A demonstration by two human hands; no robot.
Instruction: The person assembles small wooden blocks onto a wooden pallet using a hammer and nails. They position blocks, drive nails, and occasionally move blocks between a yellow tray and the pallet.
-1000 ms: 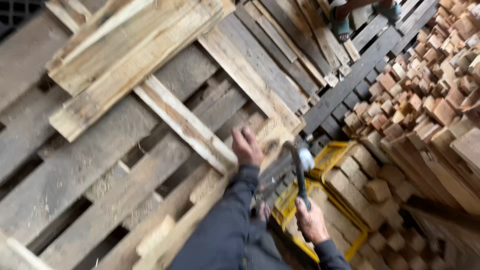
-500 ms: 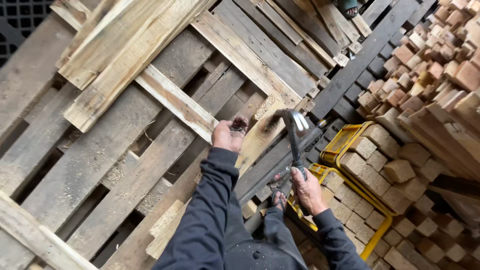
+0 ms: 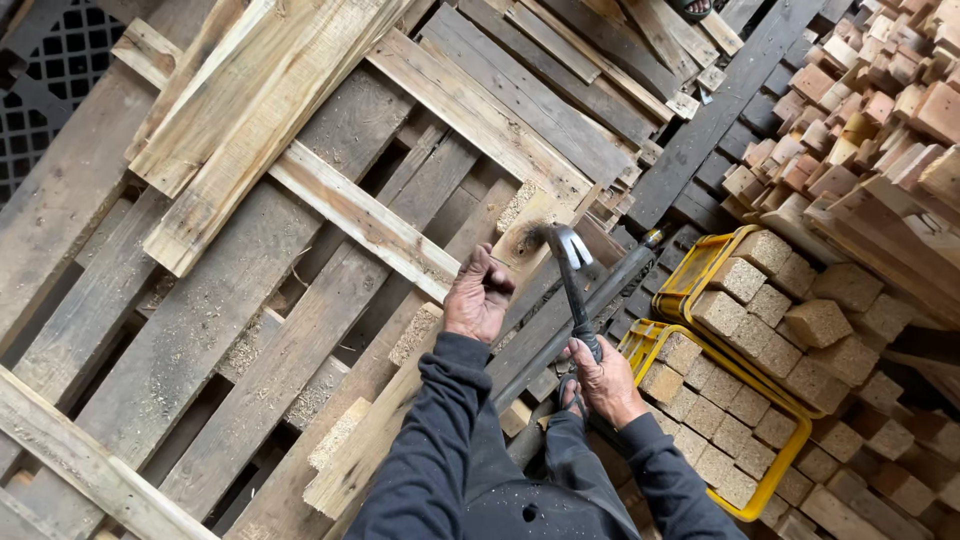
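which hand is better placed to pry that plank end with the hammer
Right, probably: the right hand already grips the claw hammer, its head at the plank end. The left hand only braces the plank.

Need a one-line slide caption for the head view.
Left hand braces a weathered wooden pallet board while right hand holds a dark steel claw hammer at its end.
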